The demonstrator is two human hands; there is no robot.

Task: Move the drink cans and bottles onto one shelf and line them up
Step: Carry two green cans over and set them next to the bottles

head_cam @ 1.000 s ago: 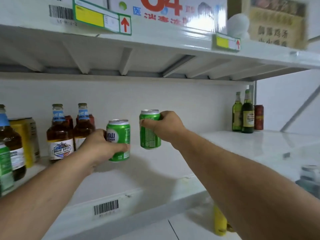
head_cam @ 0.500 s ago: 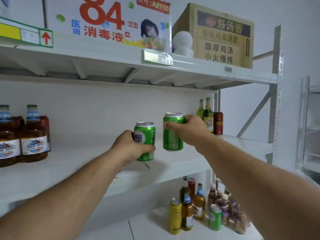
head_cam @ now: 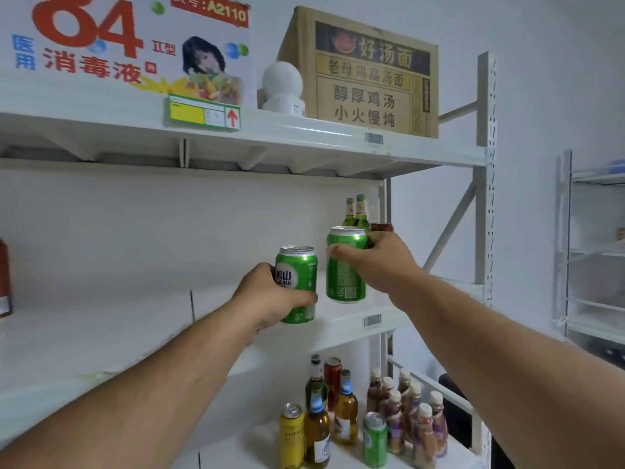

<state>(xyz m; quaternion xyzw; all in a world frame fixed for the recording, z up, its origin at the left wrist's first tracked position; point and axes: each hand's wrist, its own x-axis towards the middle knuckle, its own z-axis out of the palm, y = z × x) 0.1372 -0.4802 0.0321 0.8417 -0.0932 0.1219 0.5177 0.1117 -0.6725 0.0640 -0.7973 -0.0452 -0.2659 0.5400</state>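
My left hand (head_cam: 270,297) grips a green can (head_cam: 297,282) with white lettering, held upright above the middle shelf (head_cam: 101,333). My right hand (head_cam: 378,262) grips a second green can (head_cam: 345,265) just to its right and slightly higher. Behind my right hand, at the shelf's far right end, stand two green bottles (head_cam: 356,211) and a red can (head_cam: 382,227), partly hidden. On the lower shelf (head_cam: 236,448) stands a cluster of several bottles (head_cam: 402,421), a yellow can (head_cam: 291,434) and a green can (head_cam: 374,438).
The top shelf (head_cam: 304,137) carries a large white disinfectant box (head_cam: 128,45), a white round object (head_cam: 282,86) and a brown carton (head_cam: 368,76). A red-brown thing (head_cam: 4,282) shows at the left edge. A second white rack (head_cam: 595,248) stands at right.
Both hands have carried their green cans to the right along the middle shelf. The brown bottles at left have left the view; the lower-shelf drinks have come into view.
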